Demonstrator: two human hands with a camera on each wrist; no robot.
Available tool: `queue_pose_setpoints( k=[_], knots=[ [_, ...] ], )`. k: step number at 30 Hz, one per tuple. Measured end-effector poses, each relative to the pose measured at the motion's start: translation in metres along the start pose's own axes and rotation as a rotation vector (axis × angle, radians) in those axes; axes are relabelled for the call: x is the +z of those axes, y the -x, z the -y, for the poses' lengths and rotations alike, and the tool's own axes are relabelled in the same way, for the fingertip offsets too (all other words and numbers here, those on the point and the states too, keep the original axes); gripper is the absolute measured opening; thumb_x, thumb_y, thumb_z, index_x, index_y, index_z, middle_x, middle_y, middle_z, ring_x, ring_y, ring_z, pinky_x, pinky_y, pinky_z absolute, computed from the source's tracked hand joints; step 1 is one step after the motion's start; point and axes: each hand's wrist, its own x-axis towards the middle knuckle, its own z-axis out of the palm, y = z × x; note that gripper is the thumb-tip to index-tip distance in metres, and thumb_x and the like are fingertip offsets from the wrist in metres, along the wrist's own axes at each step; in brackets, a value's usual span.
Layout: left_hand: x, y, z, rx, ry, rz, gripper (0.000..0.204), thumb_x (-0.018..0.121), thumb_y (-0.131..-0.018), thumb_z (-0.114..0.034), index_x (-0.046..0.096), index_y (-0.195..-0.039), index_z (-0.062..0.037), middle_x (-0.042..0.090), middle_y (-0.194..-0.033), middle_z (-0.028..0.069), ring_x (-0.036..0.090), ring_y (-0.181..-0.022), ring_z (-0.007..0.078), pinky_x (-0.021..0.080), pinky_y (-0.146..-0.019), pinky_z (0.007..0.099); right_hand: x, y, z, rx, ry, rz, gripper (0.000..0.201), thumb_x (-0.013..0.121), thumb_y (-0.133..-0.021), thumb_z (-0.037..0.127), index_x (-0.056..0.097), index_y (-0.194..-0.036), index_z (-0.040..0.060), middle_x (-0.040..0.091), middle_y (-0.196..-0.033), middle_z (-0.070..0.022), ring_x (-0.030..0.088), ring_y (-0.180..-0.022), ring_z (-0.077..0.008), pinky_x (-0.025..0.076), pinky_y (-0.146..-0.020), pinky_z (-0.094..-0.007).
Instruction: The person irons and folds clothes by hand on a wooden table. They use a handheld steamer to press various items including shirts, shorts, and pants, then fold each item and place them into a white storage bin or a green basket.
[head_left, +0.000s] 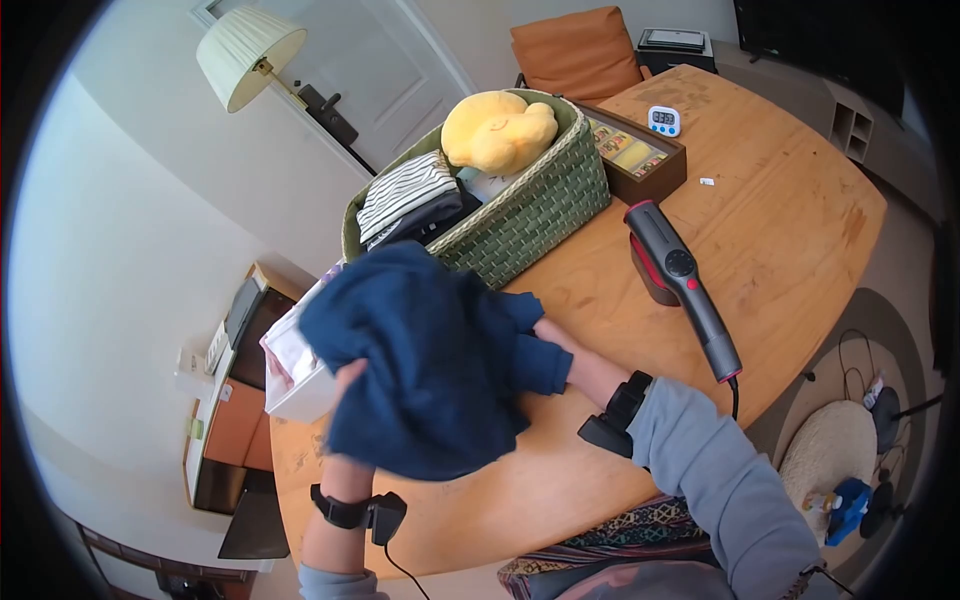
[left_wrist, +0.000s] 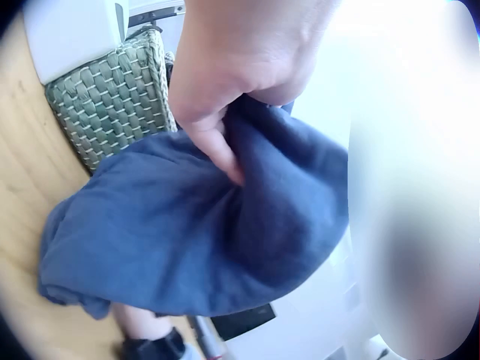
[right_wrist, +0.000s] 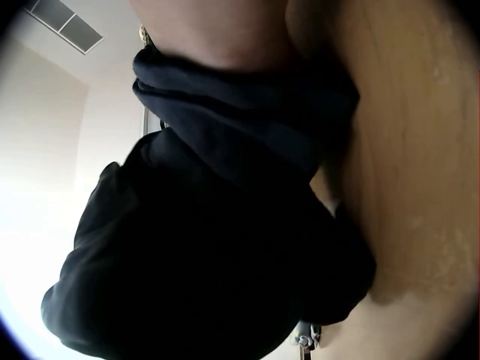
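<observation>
A dark blue garment (head_left: 420, 360) is held up over the near part of the table, bunched and slightly blurred. My left hand (head_left: 350, 378) grips its left side; in the left wrist view that hand (left_wrist: 240, 82) has a finger or thumb pressed into a fold of the fabric (left_wrist: 172, 225). From the right, my right hand (head_left: 555, 335) reaches into the garment between two hanging folds, its fingers hidden by cloth. The right wrist view shows dark fabric (right_wrist: 202, 247) covering everything past the wrist (right_wrist: 217, 34).
Behind the garment stands a green woven basket (head_left: 540, 215) with striped clothing (head_left: 405, 195) and a yellow plush (head_left: 498, 132). A white box (head_left: 305, 397) is at the left. On the wooden table (head_left: 770, 230) are a dark hair-styling tool (head_left: 685, 285), a brown box (head_left: 655, 178) and a timer (head_left: 663, 121).
</observation>
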Motion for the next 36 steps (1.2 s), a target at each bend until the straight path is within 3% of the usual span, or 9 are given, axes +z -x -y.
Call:
queue_pose_setpoints(
  k=[2,5,8,11,14,18,20,24,36],
  knots=[
    [0.002,0.008,-0.009,0.115,-0.017,0.114,0.046,0.060,-0.083,-0.026,0.052,-0.119,-0.0006,0.061,-0.114,0.0137,0.060,-0.100,0.0245,0.048,-0.090,0.0366,0.007,0.010,0.003,0.004,0.122,0.052,0.033,0.043,-0.096,0.028,0.058,-0.110,0.0019,0.062,-0.111,-0.0132,0.061,-0.098,-0.0172,0.052,-0.083,-0.0336],
    [-0.044,-0.003,0.010,0.082,0.171,-0.072,0.046,0.058,-0.083,-0.027,0.052,-0.119,0.0004,0.061,-0.112,0.0147,0.060,-0.098,0.0264,0.047,-0.092,0.0363,0.005,0.009,-0.001,-0.052,0.152,0.042,0.032,0.044,-0.096,0.029,0.058,-0.109,0.0029,0.062,-0.108,-0.0112,0.060,-0.095,-0.0163,0.051,-0.082,-0.0322],
    [-0.072,-0.014,0.035,-0.073,0.158,-0.081,0.040,0.058,-0.084,-0.020,0.052,-0.118,0.0007,0.062,-0.108,0.0129,0.061,-0.098,0.0243,0.050,-0.087,0.0350,0.000,0.007,-0.008,-0.146,0.193,0.029,0.030,0.044,-0.097,0.029,0.058,-0.107,0.0044,0.062,-0.104,-0.0082,0.059,-0.091,-0.0149,0.051,-0.080,-0.0302],
    [-0.104,-0.019,0.062,-0.477,-0.049,-0.113,0.037,0.057,-0.086,-0.018,0.053,-0.119,-0.0010,0.063,-0.108,0.0090,0.061,-0.098,0.0212,0.048,-0.089,0.0347,-0.005,0.003,-0.016,-0.244,0.232,0.016,0.028,0.045,-0.097,0.029,0.058,-0.105,0.0058,0.061,-0.100,-0.0052,0.058,-0.086,-0.0136,0.050,-0.078,-0.0281],
    [-0.102,-0.015,0.084,-0.522,-0.158,-0.075,0.041,0.058,-0.088,-0.023,0.050,-0.123,-0.0025,0.060,-0.113,0.0081,0.059,-0.103,0.0196,0.047,-0.091,0.0335,0.005,0.005,-0.018,-0.339,0.273,-0.001,0.026,0.045,-0.097,0.029,0.058,-0.104,0.0073,0.061,-0.096,-0.0022,0.057,-0.082,-0.0123,0.049,-0.076,-0.0260],
    [-0.081,-0.021,0.083,-0.306,-0.160,-0.076,0.047,0.057,-0.091,-0.028,0.046,-0.128,-0.0028,0.056,-0.121,0.0083,0.056,-0.108,0.0186,0.045,-0.093,0.0321,0.052,0.043,-0.003,-0.255,0.197,0.109,0.023,0.045,-0.098,0.030,0.057,-0.095,0.0108,0.058,-0.088,0.0002,0.055,-0.077,-0.0107,0.048,-0.072,-0.0253],
    [-0.086,-0.035,0.087,-0.246,-0.152,-0.104,0.049,0.056,-0.092,-0.027,0.042,-0.132,-0.0023,0.053,-0.126,0.0090,0.054,-0.111,0.0180,0.044,-0.094,0.0304,0.050,0.041,-0.004,-0.286,0.209,-0.029,0.022,0.044,-0.098,0.029,0.056,-0.090,0.0127,0.057,-0.086,0.0008,0.054,-0.074,-0.0098,0.048,-0.069,-0.0254],
    [-0.082,-0.044,0.092,-0.254,-0.142,-0.027,0.046,0.057,-0.092,-0.020,0.042,-0.132,-0.0014,0.053,-0.125,0.0091,0.054,-0.110,0.0181,0.044,-0.094,0.0297,0.024,0.022,-0.001,-0.310,0.236,-0.078,0.022,0.043,-0.099,0.028,0.056,-0.093,0.0119,0.058,-0.087,-0.0001,0.055,-0.075,-0.0105,0.049,-0.070,-0.0265],
    [-0.117,-0.039,0.109,-0.164,-0.029,0.037,0.053,0.058,-0.085,-0.005,0.036,-0.134,-0.0008,0.051,-0.126,0.0102,0.052,-0.111,0.0186,0.042,-0.095,0.0289,0.049,0.037,-0.004,-0.268,0.342,0.034,0.015,0.049,-0.097,0.027,0.053,-0.099,0.0123,0.053,-0.092,0.0025,0.053,-0.084,-0.0068,0.046,-0.076,-0.0233]
  ],
)
